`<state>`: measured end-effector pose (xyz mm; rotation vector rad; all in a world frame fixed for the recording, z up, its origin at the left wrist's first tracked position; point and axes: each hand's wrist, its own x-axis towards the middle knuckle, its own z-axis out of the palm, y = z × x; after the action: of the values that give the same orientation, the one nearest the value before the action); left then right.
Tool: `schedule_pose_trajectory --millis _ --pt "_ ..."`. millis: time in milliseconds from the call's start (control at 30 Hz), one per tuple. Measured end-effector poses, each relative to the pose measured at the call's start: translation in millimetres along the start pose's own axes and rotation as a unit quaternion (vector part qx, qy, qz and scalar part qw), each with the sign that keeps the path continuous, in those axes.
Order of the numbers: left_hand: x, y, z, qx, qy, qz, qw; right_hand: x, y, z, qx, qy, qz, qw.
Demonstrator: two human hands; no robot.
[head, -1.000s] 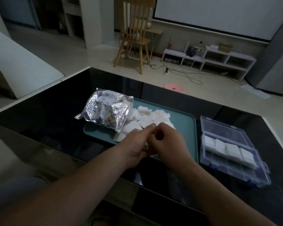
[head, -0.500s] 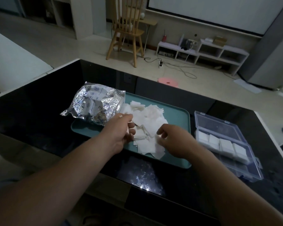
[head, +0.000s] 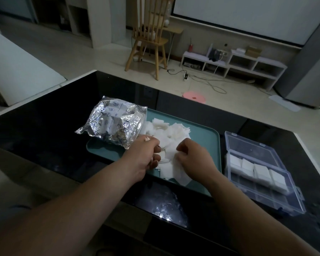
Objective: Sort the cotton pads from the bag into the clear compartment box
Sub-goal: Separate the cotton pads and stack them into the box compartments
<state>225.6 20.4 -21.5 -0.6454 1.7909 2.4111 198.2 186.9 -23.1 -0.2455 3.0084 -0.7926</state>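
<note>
Left hand (head: 146, 156) sits over the left side of the pad pile, fingers curled under, thumb on top, gripping a few cotton pads (head: 166, 133). White shows between the fingers. Right hand (head: 194, 157) is just beside it on the pile's right side, fingers curled down onto the pads. Cannot tell if it pinches one or only touches. The hands are near each other, not touching.

The loose pads lie heaped mid-tray, spreading to the near edge of the teal tray (head: 211, 145). One pad hangs over that near edge. Silver foil bag (head: 116, 124) lies on its side on the tray's far-left corner, partly overhanging the left edge, mouth facing the pile and touching it.

Clear compartment box (head: 257, 191) rests on the black glossy table (head: 44, 135), just beside the tray's right edge, lid tipped back and open. Four white pad stacks (head: 257, 170) fill the far row of compartments, side by side.

Beyond the table's far edge: wooden chair (head: 148, 39), pink stool (head: 194, 97), low white shelf (head: 238, 61).
</note>
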Motion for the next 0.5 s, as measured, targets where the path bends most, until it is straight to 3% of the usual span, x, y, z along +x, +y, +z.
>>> schedule_pose_trajectory --millis 167,300,367,500 --pt "3 -5 5 0.016 -0.011 0.002 1.000 2 7 -12 0.117 0.000 0.046 0.992" --pt "5 -7 6 0.020 -0.011 0.000 1.000 6 3 -17 0.294 0.022 0.135 0.946" --pt "4 -7 7 0.025 -0.012 0.001 1.000 7 -4 -10 0.281 0.019 0.143 0.949" --pt "3 -9 5 0.034 -0.010 0.001 0.999 7 -16 17 0.119 0.019 0.107 0.987"
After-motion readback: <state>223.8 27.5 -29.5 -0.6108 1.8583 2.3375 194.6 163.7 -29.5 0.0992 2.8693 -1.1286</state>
